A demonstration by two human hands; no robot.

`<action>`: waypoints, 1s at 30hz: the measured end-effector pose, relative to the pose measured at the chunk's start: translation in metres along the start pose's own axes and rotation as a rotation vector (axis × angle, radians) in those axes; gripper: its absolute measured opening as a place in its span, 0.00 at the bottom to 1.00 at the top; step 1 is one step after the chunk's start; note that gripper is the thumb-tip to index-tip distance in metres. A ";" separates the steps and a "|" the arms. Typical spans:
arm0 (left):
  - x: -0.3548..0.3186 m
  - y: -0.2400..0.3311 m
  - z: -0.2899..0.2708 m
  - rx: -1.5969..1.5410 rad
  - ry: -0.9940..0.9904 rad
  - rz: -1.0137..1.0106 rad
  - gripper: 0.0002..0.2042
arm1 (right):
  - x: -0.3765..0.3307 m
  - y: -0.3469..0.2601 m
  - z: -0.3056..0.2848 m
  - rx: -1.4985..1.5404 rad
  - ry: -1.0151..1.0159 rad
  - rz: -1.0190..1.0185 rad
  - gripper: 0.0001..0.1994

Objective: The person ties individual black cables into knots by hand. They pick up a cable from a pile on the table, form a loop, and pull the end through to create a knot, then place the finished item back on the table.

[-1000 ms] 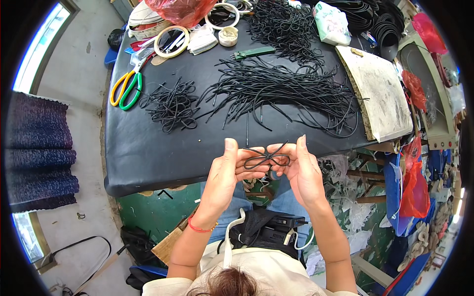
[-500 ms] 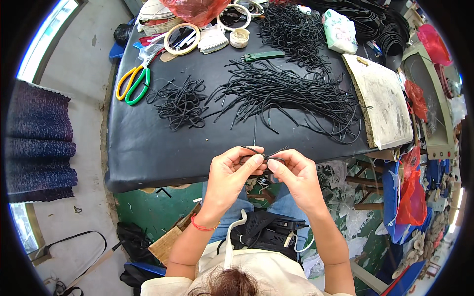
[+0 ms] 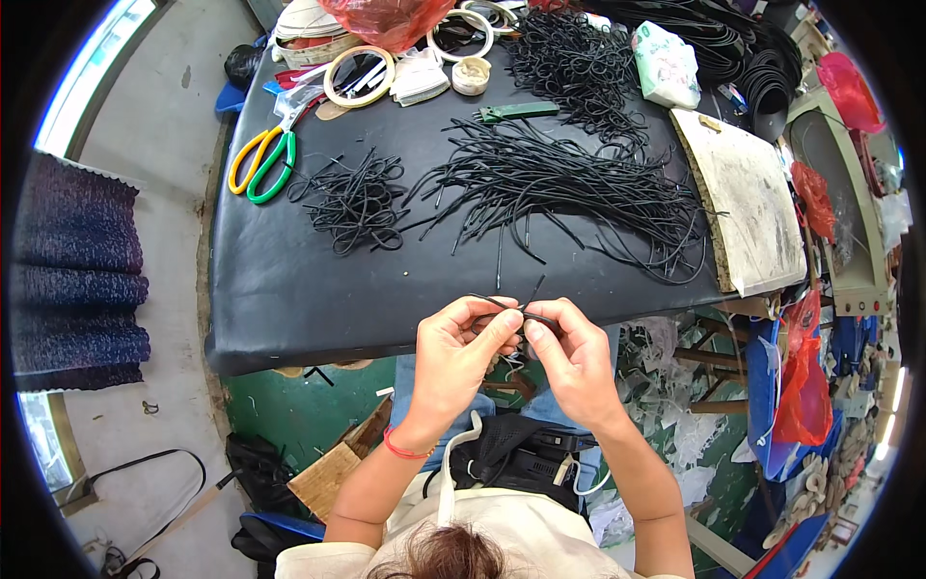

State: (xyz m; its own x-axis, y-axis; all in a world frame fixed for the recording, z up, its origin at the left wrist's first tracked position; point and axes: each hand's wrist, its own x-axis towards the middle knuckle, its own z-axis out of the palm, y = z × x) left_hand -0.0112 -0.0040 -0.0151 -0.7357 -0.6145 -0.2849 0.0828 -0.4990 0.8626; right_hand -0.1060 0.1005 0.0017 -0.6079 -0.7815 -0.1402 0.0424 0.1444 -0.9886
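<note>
In my head view, the only one on my feed, both forearms come up from the lower edge and lean inward, so the hands meet at the near edge of the black table [image 3: 318, 304]. The left hand [image 3: 461, 345] has its fingers curled in and the thumb laid forward, its tip pressed to the forefinger. I read it as closed, pinching a thin black cord [image 3: 536, 287]. The right hand [image 3: 575, 355] mirrors it: fingers bent, thumb pointing up and inward, closed on the same cord. The two thumb tips sit just beside each other. One cord end sticks up between the hands; the fingers hide most of the rest, so I can't tell how it is looped. A red bracelet [image 3: 396, 448] rings the left wrist.

Beyond the hands, I have a long bundle of black cords [image 3: 569, 188] on the table, a smaller tangled heap [image 3: 355, 205] left of it, and scissors [image 3: 290, 152] farther left.
</note>
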 end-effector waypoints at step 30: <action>0.024 0.021 0.010 1.306 -0.139 0.723 0.12 | 0.045 -0.006 -0.044 -0.987 0.022 -0.827 0.08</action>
State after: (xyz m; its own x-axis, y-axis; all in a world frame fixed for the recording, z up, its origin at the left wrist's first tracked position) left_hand -0.0340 -0.0229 0.0009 -0.8617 -0.3848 0.3308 -0.1409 0.8077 0.5726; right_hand -0.1681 0.0913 0.0038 -0.1855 -0.8449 0.5018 -0.9471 0.0175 -0.3206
